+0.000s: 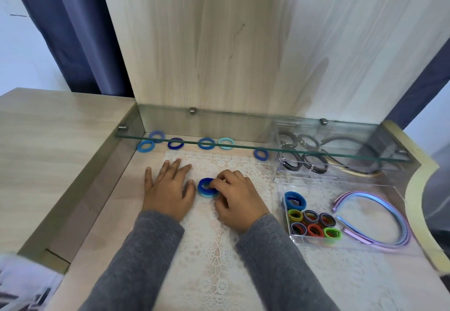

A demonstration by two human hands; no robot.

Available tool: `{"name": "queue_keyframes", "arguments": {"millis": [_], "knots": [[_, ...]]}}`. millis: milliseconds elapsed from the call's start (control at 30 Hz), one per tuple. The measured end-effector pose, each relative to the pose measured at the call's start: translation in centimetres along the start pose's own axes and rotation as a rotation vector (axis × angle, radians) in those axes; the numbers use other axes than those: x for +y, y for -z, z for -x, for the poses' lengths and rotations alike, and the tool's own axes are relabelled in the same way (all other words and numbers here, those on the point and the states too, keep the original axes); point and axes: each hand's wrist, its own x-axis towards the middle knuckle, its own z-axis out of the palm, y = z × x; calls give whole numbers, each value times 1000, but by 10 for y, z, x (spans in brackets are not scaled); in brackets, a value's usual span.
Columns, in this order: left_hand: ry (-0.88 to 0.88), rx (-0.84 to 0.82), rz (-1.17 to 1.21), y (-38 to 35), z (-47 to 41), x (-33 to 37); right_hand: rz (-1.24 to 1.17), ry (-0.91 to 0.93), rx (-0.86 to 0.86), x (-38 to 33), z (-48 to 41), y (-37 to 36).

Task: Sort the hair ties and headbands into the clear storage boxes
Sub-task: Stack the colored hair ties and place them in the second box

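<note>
left hand flat, right hand on the blue tie stack, mid-mat
loose blue hair ties (175,143) sit in a row at the back under the glass shelf (243,145). left hand (168,189) lies palm down on the lace mat (209,249), fingers straight and spread, holding nothing. just right of it, the blue tie stack (204,187) rests on the mat; right hand (237,201) has its fingers curled, pinching the stack's right edge. far right: rear clear box (276,162) holds dark ties and headbands, front clear box (321,193) holds coloured ties (314,224) and pastel headbands (365,193).
</note>
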Motion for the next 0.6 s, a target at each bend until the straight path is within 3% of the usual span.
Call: {"name": "queue_keyframes", "arguments": {"millis": [333, 600], "knots": [[-342, 299, -8, 10, 8, 2, 95, 40, -194, -4, 12, 27], [-506, 114, 74, 7, 24, 12, 132, 50, -278, -6, 21, 44]]}}
